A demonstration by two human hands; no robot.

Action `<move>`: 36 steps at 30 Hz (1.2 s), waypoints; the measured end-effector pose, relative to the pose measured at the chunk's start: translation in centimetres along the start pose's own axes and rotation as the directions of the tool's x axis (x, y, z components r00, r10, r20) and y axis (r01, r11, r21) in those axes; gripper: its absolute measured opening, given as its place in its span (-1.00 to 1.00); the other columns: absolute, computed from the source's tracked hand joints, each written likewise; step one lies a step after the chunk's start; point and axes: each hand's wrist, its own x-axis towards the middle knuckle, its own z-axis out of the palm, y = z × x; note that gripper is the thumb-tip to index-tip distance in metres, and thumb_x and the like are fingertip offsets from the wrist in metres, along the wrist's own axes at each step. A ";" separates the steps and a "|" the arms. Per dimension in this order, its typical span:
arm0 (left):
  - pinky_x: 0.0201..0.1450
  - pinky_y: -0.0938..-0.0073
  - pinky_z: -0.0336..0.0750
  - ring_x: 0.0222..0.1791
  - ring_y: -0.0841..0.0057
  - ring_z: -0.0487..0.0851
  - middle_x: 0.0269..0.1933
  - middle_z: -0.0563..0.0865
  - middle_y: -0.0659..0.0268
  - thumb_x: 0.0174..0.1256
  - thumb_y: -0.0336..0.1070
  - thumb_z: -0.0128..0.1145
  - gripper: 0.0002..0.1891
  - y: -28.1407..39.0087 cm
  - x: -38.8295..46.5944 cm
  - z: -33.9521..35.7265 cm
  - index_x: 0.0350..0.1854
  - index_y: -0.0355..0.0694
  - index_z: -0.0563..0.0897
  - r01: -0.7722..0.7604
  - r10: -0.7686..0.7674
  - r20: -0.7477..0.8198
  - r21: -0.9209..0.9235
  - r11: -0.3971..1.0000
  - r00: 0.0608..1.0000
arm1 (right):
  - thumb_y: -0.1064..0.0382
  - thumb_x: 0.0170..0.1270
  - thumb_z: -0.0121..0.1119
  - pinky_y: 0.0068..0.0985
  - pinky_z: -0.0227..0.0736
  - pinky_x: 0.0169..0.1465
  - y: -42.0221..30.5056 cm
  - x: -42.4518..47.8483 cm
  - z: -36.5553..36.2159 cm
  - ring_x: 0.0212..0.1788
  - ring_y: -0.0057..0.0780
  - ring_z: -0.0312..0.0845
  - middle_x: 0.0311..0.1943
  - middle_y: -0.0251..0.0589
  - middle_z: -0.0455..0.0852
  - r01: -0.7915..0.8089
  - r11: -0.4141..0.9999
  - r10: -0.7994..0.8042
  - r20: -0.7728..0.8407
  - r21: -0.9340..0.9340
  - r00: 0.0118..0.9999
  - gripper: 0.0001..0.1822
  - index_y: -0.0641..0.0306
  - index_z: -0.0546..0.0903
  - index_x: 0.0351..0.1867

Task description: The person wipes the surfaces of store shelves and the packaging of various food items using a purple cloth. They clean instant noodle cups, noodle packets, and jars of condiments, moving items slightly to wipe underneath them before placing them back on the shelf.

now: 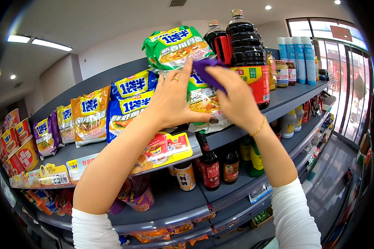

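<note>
My left hand lies spread against the front of a green instant noodle packet, its thumb across the packet's lower part. A purple cloth is bunched in my right hand, over the right side of that same packet. My right fingertips are hidden by the cloth. On top rests another green noodle packet, tilted back. Just left of my left hand stand blue noodle packets, partly covered by it. Immediately right of my right hand is a large soy sauce bottle with a red and yellow label.
Brown and purple noodle packets and noodle cups line the grey shelf leftward. Price cards edge its front. Dark sauce bottles stand on the shelf below. Blue spray cans and jars are at the right.
</note>
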 end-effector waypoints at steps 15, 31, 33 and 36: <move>0.31 0.14 0.33 0.24 -0.05 0.40 0.20 0.50 -0.15 -0.37 0.04 0.58 0.30 -1.0 0.2 -0.3 0.50 -0.18 0.02 -0.105 0.088 -0.091 -0.195 0.975 0.992 | 0.60 0.12 -0.01 -0.23 0.29 0.26 0.4 -6.3 -3.0 0.16 0.02 0.41 0.12 0.07 0.51 -0.123 0.985 0.115 -0.070 -0.121 0.991 -0.56 0.36 0.58 0.07; 0.18 0.20 0.37 0.09 0.17 0.53 0.06 0.61 0.06 -0.07 -0.38 0.27 -0.51 2.7 -5.8 -7.9 0.05 -0.16 0.64 -0.298 0.323 -0.357 0.125 0.946 0.876 | 0.55 0.07 0.06 -0.21 0.28 0.22 -3.5 -5.4 -1.3 0.14 0.01 0.42 0.11 0.02 0.52 0.047 0.993 -0.044 0.030 -0.109 0.999 -0.52 0.26 0.58 0.09; 0.00 0.27 0.44 -0.12 0.23 0.59 -0.13 0.67 0.13 -0.10 -0.49 0.20 -0.60 5.2 -9.7 -8.8 -0.08 -0.24 0.68 -0.265 0.255 -0.427 0.038 0.963 0.867 | 0.56 0.10 0.04 -0.22 0.31 0.20 -1.6 -5.8 -1.8 0.11 0.00 0.45 0.07 0.04 0.54 0.017 0.971 -0.021 -0.014 -0.239 1.000 -0.55 0.30 0.58 0.08; -0.15 0.25 0.40 -0.28 0.28 0.51 -0.23 0.62 0.12 0.06 -0.30 0.22 -0.71 11.8 -16.4 -13.3 -0.16 -0.28 0.61 0.037 -0.006 -0.349 0.081 0.996 0.937 | 0.56 0.09 0.04 -0.21 0.30 0.21 -0.9 -5.5 -1.4 0.12 0.01 0.44 0.07 0.05 0.54 -0.021 0.954 0.004 -0.059 -0.298 0.998 -0.56 0.31 0.59 0.05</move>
